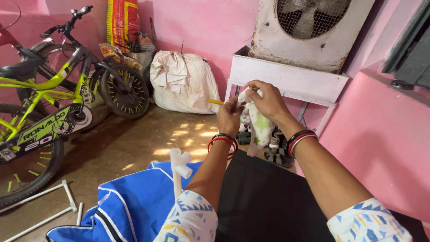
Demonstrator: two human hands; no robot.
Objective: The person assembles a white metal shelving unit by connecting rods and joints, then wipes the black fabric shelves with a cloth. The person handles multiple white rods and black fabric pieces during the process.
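**A:** What have you got up there in the head view?

**Me:** Centre of the frame, a bit above the middle. My left hand (230,117) and right hand (268,101) are both closed on a small white cloth (259,127) with green marks. The right pinches its top, the left grips beside it, and the rest hangs down between my wrists. A yellow stick (216,102) pokes out left of my left hand; I can't tell if I'm holding it.

**A:** How would you handle it well?

**Me:** I'd judge it best to keep the pinch near the top edge, hands close together, and let the loose end hang free so nothing bunches.

**A:** And below?

**Me:** A white pipe (179,172) stands at lower centre, with blue fabric (130,204) lower left, both well under the cloth. The bicycle (49,94) is far left.
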